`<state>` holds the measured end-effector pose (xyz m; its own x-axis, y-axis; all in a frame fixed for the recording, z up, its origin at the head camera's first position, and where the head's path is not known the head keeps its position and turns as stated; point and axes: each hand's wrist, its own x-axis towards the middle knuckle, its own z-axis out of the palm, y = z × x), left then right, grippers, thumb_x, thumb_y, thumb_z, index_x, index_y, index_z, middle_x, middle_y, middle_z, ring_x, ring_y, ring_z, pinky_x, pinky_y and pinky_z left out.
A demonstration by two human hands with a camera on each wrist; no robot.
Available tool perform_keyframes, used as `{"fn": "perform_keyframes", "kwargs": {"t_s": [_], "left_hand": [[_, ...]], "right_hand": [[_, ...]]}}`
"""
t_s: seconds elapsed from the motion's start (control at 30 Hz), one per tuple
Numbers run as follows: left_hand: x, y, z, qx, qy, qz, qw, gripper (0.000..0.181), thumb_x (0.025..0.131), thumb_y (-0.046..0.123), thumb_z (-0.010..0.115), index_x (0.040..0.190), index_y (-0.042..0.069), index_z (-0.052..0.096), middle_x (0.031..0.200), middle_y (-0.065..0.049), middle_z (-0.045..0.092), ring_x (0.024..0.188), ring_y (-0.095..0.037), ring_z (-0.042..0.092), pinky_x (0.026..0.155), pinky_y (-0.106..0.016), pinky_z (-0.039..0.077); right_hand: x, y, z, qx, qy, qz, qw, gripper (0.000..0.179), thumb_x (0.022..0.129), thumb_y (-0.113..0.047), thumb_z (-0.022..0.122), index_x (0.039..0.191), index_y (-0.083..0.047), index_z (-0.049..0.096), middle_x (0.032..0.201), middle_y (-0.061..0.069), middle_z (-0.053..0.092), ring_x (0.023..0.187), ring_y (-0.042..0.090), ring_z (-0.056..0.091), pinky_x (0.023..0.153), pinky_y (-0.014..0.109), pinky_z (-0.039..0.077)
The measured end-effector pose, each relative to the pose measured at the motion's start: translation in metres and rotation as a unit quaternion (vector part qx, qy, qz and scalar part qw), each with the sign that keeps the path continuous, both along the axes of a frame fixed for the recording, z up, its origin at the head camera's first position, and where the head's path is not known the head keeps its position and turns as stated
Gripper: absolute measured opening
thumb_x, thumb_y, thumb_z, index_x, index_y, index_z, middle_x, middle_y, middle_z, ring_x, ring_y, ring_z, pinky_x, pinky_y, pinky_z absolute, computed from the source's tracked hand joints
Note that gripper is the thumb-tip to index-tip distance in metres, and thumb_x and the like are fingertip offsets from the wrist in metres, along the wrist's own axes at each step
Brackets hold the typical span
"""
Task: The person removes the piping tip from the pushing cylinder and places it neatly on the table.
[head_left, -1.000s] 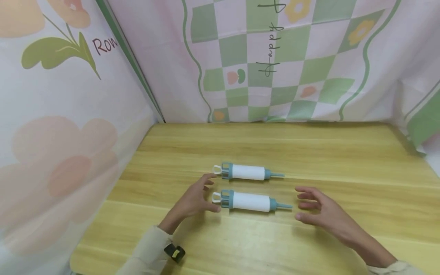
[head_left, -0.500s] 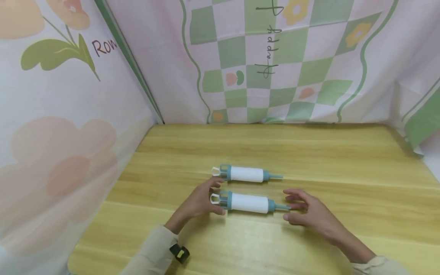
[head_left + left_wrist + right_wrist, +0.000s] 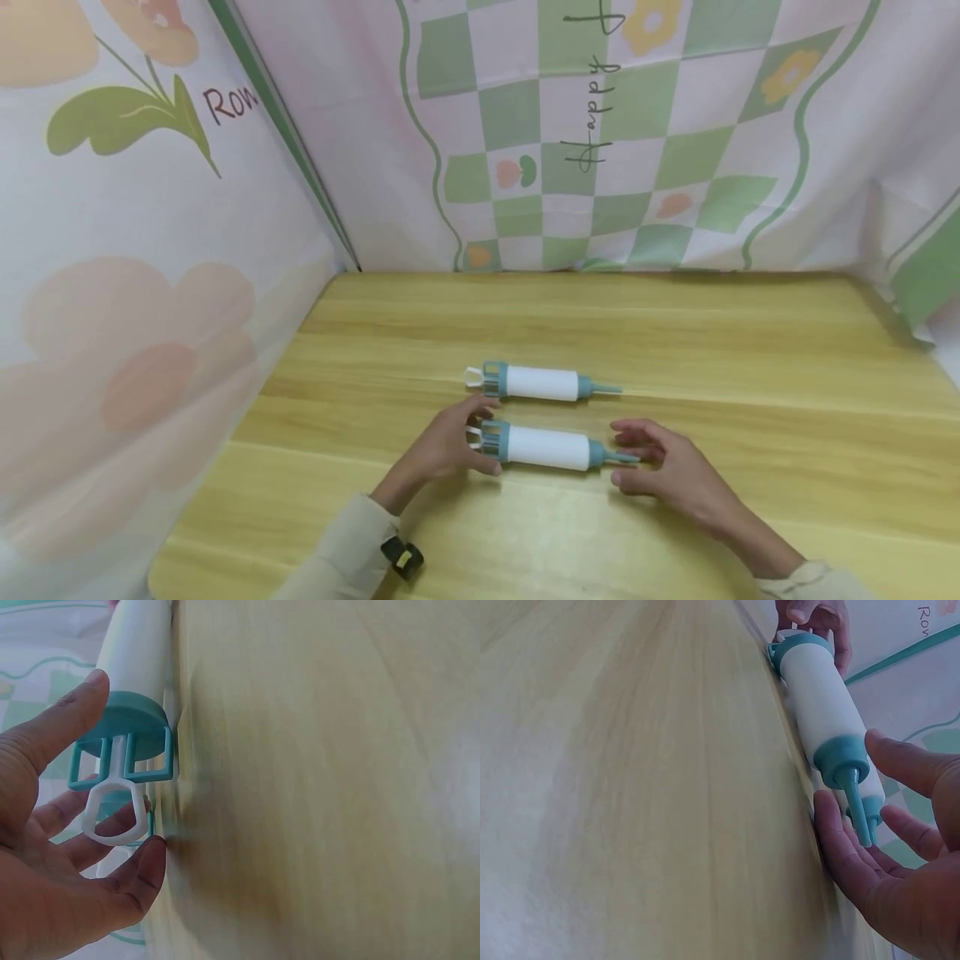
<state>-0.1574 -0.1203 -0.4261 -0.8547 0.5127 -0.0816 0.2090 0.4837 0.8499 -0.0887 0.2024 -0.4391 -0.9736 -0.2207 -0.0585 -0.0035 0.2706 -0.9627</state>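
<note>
Two large white syringes with teal end caps lie parallel on the wooden table, a ring handle at the left end and a thin nozzle at the right. My left hand curves around the handle end of the near syringe, thumb on the near side, fingers beyond it. Its white ring sits between thumb and fingers in the left wrist view. My right hand is spread around the teal nozzle of that same syringe, fingers apart. The far syringe lies just behind, touched by neither hand.
A flower-print cloth hangs along the left side of the table. Behind the table hangs a green checkered cloth. A black strap with a yellow mark is on the left sleeve.
My left hand has moved right, over the near syringe's handle end. My right hand has come left until its fingers surround the nozzle. Both syringes stay where they lay.
</note>
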Motion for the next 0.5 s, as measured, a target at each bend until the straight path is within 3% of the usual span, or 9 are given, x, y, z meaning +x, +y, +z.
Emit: {"fn": "perform_keyframes", "kwargs": {"t_s": [0.33,0.5], "left_hand": [[-0.0012,0.0051,-0.0071,-0.024,0.021,-0.008,0.9995,0.081,0.065,0.008,0.093,0.137,0.007,0.055,0.126,-0.010,0.063,0.112,-0.029,0.058,0.094,-0.040,0.049],[-0.0014,0.0060,-0.0089,-0.019,0.024,-0.011,0.9995,0.071,0.067,0.008,0.092,0.130,0.007,0.061,0.126,-0.005,0.062,0.114,-0.027,0.057,0.097,-0.040,0.047]], "right_hand": [[-0.0012,-0.0048,-0.0054,0.017,0.012,-0.002,0.9998,0.066,0.081,-0.012,0.084,0.136,0.005,0.052,0.130,0.024,0.058,0.116,0.036,0.060,0.084,0.026,0.053],[-0.0026,-0.0086,-0.0060,0.018,0.015,-0.005,0.9997,0.061,0.081,-0.012,0.083,0.133,0.005,0.056,0.127,0.022,0.061,0.116,0.036,0.060,0.083,0.027,0.054]]}}
